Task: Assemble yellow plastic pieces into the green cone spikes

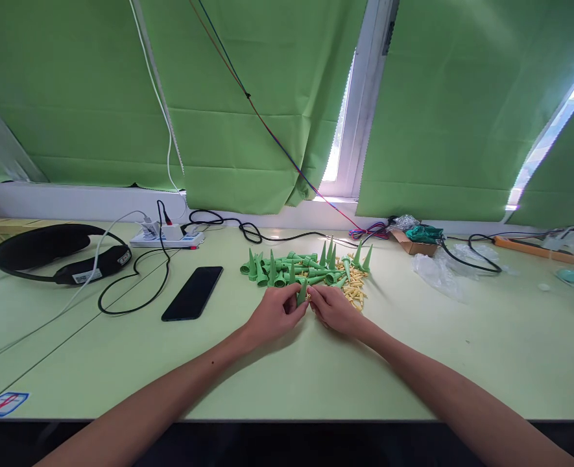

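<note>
Green blinds (248,130) are seen hung beyond the fingers, above a pale table (413,370) spread beneath both hands. A black phone (192,294) is laid flat, well left of the fingers. Just beyond the fingertips, green cones (272,267) are heaped, some stood on end, some tipped over; small yellow pieces (356,292) are scattered beyond the right fingers. By the left hand (273,314) one green cone (301,293) is held, pinched between thumb and fingers, nearer to that hand than to the other. Its long axis is set close to upright, tip up and leaned slightly right. The fingers of the right hand (336,310) are drawn narrow, brought in just right of the cone. At their tips a yellow bit (309,298) is glimpsed, between them and the cone; whether it is gripped cannot be told.
</note>
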`<state>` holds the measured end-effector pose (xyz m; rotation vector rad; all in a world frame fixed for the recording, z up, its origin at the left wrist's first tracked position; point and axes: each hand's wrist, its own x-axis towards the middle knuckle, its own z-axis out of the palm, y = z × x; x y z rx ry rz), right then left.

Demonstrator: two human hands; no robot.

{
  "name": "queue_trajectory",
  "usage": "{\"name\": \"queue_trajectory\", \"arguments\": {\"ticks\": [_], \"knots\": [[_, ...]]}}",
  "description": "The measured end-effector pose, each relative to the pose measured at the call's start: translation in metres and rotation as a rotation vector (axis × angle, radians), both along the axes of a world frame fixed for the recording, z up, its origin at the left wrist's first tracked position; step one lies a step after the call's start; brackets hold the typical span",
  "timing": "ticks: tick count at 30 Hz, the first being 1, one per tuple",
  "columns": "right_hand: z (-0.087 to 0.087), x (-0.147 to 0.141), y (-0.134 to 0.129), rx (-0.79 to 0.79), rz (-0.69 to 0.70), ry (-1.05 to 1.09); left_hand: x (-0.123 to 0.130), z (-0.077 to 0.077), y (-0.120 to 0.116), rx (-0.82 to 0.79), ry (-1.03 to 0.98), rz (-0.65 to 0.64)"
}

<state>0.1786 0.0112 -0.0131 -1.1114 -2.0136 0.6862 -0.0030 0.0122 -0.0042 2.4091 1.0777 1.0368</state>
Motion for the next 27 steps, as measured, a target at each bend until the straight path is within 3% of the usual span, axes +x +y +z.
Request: {"name": "queue_trajectory", "arguments": {"ticks": [27], "knots": [[-0.0016, 0.0014, 0.0025, 0.033, 0.023, -0.054, -0.0012, 0.0016, -0.0021, -0.038, 0.064, -0.038]]}}
